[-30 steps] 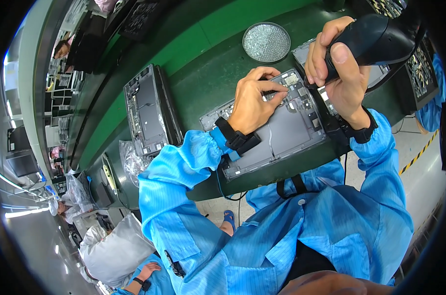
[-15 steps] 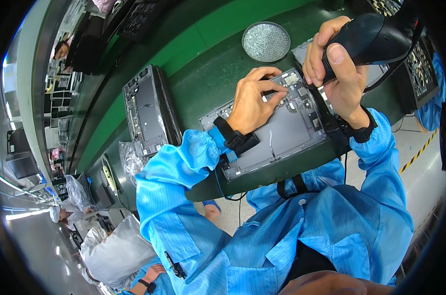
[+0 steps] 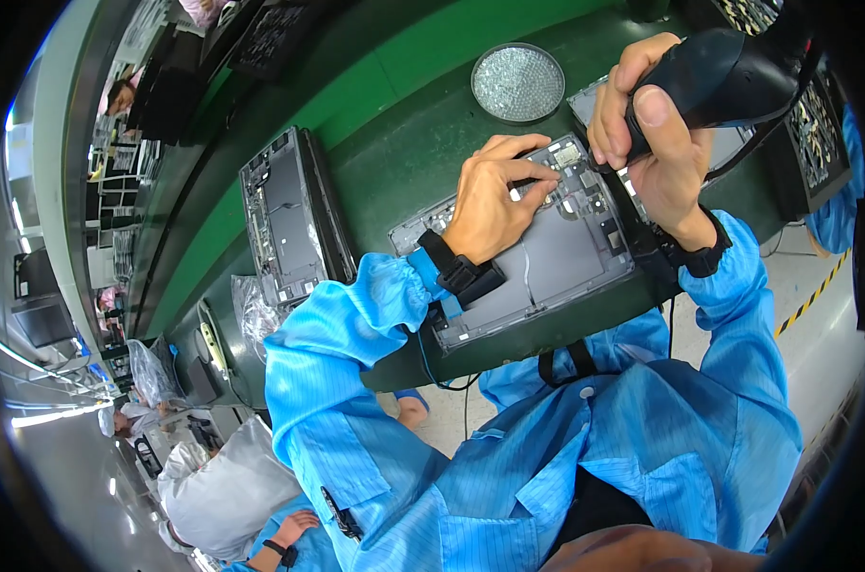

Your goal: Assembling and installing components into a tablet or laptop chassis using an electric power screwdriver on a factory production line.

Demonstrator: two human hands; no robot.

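An opened grey laptop base (image 3: 566,255) lies tilted on the green bench in front of me, its boards and a thin cable showing. Over its upper part is my left hand (image 3: 494,195), thumb and forefinger pinched together close to the board. Whatever is between those fingertips is too small to make out. To the right, my right hand (image 3: 666,143) is wrapped around a black corded device (image 3: 728,76) that looks like a handheld scanner, held above the bench. Part of another grey panel (image 3: 733,148) shows beneath it. Dark bands circle both wrists.
Beyond the laptop base stands a round dish (image 3: 518,84) of small clear pieces. More opened laptop bases (image 3: 294,214) are stacked at left, near clear plastic wrap (image 3: 251,310) and an electric screwdriver (image 3: 211,345). A black tray (image 3: 814,143) of small parts is at right. A co-worker's hand (image 3: 297,526) shows lower left.
Both hands keep nearly the same positions and grips. The whole view has shifted very slightly.
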